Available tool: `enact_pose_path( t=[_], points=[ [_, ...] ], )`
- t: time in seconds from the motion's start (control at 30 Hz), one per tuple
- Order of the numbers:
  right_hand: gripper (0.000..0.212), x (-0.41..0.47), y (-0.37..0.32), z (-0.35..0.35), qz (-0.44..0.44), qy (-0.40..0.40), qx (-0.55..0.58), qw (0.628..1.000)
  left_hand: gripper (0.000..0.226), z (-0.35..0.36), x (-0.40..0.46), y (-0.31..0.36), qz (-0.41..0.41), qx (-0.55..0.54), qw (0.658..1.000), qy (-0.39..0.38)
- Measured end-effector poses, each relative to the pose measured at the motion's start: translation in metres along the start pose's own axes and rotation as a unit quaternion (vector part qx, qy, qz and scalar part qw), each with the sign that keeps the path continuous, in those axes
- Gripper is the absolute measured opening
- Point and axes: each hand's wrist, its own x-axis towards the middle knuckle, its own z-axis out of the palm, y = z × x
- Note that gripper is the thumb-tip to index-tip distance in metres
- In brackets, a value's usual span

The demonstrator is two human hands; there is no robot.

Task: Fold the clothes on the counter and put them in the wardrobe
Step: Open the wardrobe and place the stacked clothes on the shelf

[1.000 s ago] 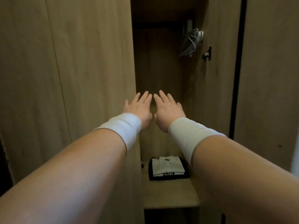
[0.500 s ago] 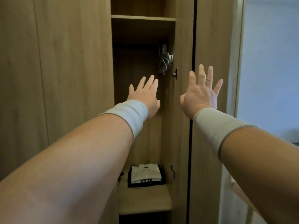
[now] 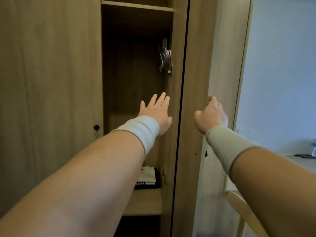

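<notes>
Folded clothes [image 3: 148, 177] at the back right corner of the wardrobe's lower shelf [image 3: 145, 202]; hangers [image 3: 164, 56] above, beneath the upper shelf [image 3: 136, 6].

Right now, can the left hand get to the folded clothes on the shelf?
Probably yes. The left hand is open, holds nothing, and is already in the open wardrobe gap. The folded clothes lie on the shelf below it, with only its own forearm covering part of them. It would need to reach down.
</notes>
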Motion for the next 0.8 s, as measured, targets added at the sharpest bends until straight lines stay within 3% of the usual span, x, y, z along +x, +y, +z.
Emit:
enact_pose_path(
  t=[0.2,0.47,0.8],
  points=[
    [0.060,-0.023,-0.011,0.019,-0.141,0.007,0.043,0.989,0.067,0.014,-0.013,-0.019,-0.059,0.020,0.998,-0.009],
    [0.075,-0.030,-0.065,0.104,-0.289,-0.106,0.036,0.951,0.064,0.028,-0.017,-0.101,-0.121,0.006,0.992,0.024],
    [0.071,0.009,-0.159,0.261,-0.311,-0.183,-0.099,0.927,0.077,0.074,0.036,-0.256,-0.134,0.016,0.989,0.058]
  ],
)
